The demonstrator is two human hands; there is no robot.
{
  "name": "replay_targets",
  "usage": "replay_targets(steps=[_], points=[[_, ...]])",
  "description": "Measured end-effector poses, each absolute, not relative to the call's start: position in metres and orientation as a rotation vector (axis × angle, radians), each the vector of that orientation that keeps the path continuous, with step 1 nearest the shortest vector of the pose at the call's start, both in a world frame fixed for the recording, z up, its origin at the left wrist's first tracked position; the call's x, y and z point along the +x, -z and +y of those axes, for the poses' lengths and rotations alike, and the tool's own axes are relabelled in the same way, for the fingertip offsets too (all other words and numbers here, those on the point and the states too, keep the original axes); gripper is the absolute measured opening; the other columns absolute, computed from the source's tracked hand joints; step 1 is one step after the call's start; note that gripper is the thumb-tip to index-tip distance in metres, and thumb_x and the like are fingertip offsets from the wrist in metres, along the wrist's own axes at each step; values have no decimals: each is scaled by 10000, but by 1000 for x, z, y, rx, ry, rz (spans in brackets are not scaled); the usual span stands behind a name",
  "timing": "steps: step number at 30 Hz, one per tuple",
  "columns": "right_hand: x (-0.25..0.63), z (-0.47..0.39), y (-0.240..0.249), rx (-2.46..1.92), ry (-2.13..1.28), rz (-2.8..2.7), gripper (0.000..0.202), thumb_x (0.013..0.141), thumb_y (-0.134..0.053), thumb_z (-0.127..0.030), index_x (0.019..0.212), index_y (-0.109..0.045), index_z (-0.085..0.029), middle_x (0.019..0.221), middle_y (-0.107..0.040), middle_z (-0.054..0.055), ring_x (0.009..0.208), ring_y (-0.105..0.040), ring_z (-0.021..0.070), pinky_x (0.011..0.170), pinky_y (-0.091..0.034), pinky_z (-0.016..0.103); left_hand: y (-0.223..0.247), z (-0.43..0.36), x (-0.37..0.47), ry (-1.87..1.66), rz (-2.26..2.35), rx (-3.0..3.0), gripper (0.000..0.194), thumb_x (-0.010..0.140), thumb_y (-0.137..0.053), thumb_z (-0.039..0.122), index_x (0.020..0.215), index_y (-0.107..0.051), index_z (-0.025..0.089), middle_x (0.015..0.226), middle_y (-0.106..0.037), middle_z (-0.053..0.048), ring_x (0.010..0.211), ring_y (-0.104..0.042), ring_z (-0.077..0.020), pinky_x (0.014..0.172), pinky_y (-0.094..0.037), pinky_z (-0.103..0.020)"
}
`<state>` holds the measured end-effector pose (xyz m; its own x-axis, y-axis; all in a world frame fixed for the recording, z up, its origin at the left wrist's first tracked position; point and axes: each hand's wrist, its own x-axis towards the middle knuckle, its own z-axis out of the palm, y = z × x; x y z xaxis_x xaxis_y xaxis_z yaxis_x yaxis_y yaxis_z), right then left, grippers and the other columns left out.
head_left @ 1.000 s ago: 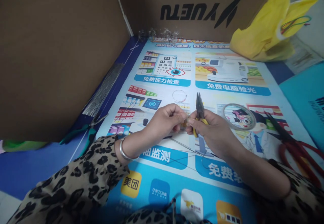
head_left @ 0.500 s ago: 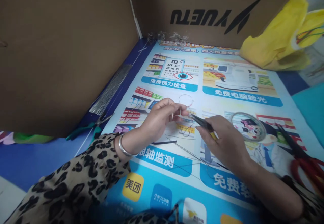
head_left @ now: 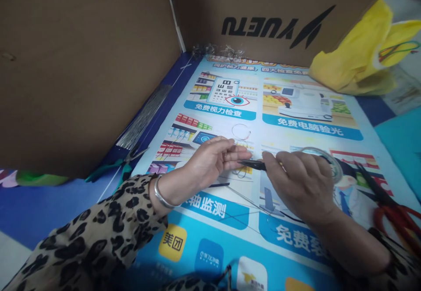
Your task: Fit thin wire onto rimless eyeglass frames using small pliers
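My right hand [head_left: 301, 183] is wrapped round dark-nosed pliers [head_left: 255, 164], whose tip points left and reaches the fingers of my left hand [head_left: 212, 159]. The left palm is turned partly up, with curved fingers close together beside the pliers' tip; anything small between them is too fine to make out. Just beyond the fingertips a thin wire ring [head_left: 241, 131] lies on the printed poster [head_left: 215, 238]. Below the hands, loose thin wires [head_left: 246, 199] run across the poster.
Scissors with red handles [head_left: 394, 218] lie at the right, near a roll of wire [head_left: 333, 168]. Green-handled pliers [head_left: 123, 163] and a bundle of thin wires [head_left: 144, 117] are at the left. Cardboard walls [head_left: 82, 71] and a yellow bag [head_left: 351, 67] stand behind.
The pliers have turned to lie flatter, their tip now at my left fingers. My right hand has rolled over, knuckles up. My left thumb and fingers have shifted, and the small wire pieces there no longer show.
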<state>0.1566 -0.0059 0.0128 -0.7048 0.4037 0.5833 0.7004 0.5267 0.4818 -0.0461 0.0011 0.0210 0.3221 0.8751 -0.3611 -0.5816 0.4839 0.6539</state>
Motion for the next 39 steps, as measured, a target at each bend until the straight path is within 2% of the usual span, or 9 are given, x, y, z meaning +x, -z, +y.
replay_targets(steps=[22, 31, 39], points=[[158, -2, -12, -869, 971, -2375, 231, 762, -626, -173, 988, -582, -177, 723, -598, 23, 704, -462, 171, 641, -279, 330, -24, -2, -43, -960, 803, 395, 75, 809, -515, 125, 737, -534, 121, 797, -675, -86, 814, -669, -179, 653, -504, -245], [162, -3, -10, -868, 879, -2398, 302, 794, -566, -161, 1088, -553, -230, 776, -607, 26, 765, -499, 177, 666, -297, 336, -26, -3, -43, -956, 830, 387, 68, 803, -512, 113, 745, -548, 119, 781, -675, -82, 794, -670, -175, 659, -505, -258], [164, -2, -10, -813, 952, -2401, 321, 778, -588, -155, 1092, -548, -213, 810, -631, 25, 781, -499, 184, 694, -308, 339, -25, -2, -42, -949, 819, 380, 52, 795, -526, 120, 755, -558, 121, 773, -679, -69, 791, -670, -167, 666, -509, -256]])
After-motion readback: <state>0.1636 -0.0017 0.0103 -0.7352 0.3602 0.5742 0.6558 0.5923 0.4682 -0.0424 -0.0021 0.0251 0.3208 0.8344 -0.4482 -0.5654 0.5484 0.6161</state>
